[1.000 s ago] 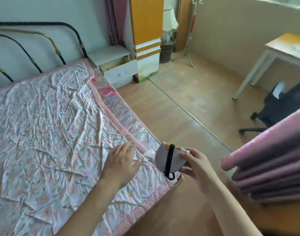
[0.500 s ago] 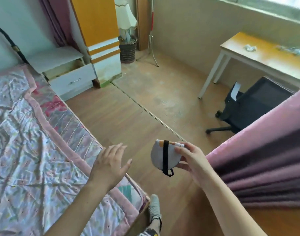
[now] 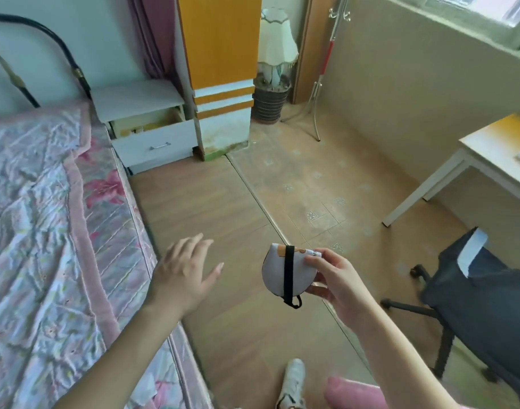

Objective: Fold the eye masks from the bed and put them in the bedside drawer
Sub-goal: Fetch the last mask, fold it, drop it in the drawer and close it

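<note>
A folded white eye mask (image 3: 284, 271) with an orange patch and a black strap wrapped around it is pinched in my right hand (image 3: 331, 277), held over the floor. My left hand (image 3: 183, 271) hovers beside it with fingers spread and nothing in it, just off the bed's edge. The white bedside cabinet (image 3: 140, 97) stands at the head of the bed, its drawer (image 3: 157, 141) pulled open with pale contents inside. The bed (image 3: 40, 231), under a crumpled floral sheet, fills the left side. No other eye mask shows on it.
An orange and white wardrobe (image 3: 222, 69) stands right of the cabinet, with a lamp (image 3: 275, 45) behind it. A desk (image 3: 495, 154) and a dark office chair (image 3: 483, 296) occupy the right. My white shoe (image 3: 292, 382) is on the wooden floor between bed and chair.
My view has swung from the bed toward the floor and cabinet. My left hand has lifted off the sheet into the air. The mask stays in my right hand.
</note>
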